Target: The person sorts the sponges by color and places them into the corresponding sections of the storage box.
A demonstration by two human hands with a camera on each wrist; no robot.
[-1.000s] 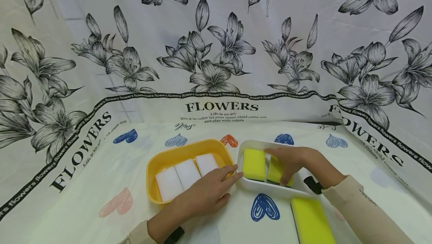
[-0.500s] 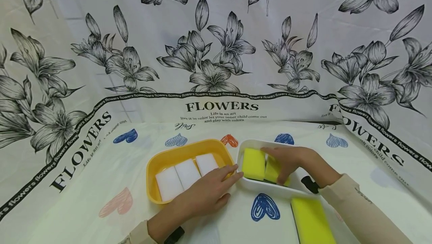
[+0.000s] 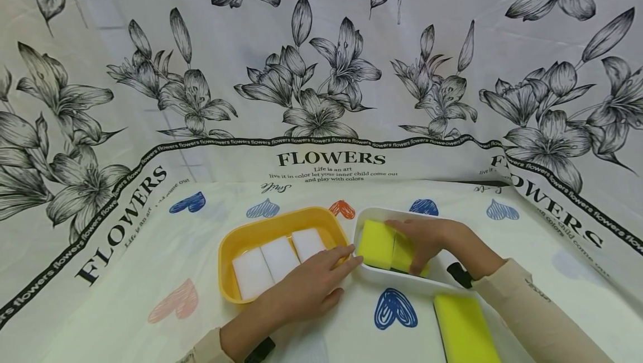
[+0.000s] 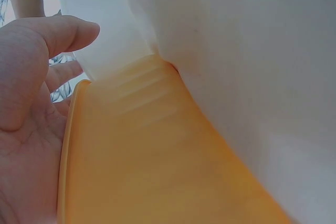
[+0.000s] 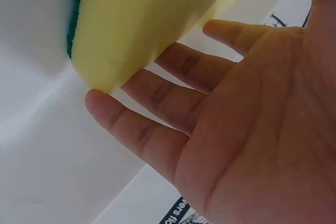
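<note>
In the head view, my right hand (image 3: 427, 240) reaches into a white rectangular tub (image 3: 442, 286), its thumb and fingers spanning a yellow sponge (image 3: 402, 254) with a dark green underside. Against that one sits another yellow sponge (image 3: 377, 244), at the tub's left end. The right wrist view shows my fingers (image 5: 142, 135) along a sponge's yellow side; the thumb is out of sight there. My left hand (image 3: 306, 285) lies with extended fingers over the right edge of a yellow-orange tub (image 3: 223, 273), fingertips at the white tub's left rim. Three white sponge blocks (image 3: 278, 259) lie inside the yellow-orange tub.
A loose yellow sponge (image 3: 464, 326) lies on the heart-printed cloth (image 3: 346, 332), just in front of the white tub. Behind both tubs rises a curtain (image 3: 321, 95) printed with flowers. The two tubs stand side by side, nearly touching.
My right hand has shifted slightly left with its sponge, closing the gap to the other yellow sponge, which now sits a little tilted. The left hand has stayed put.
</note>
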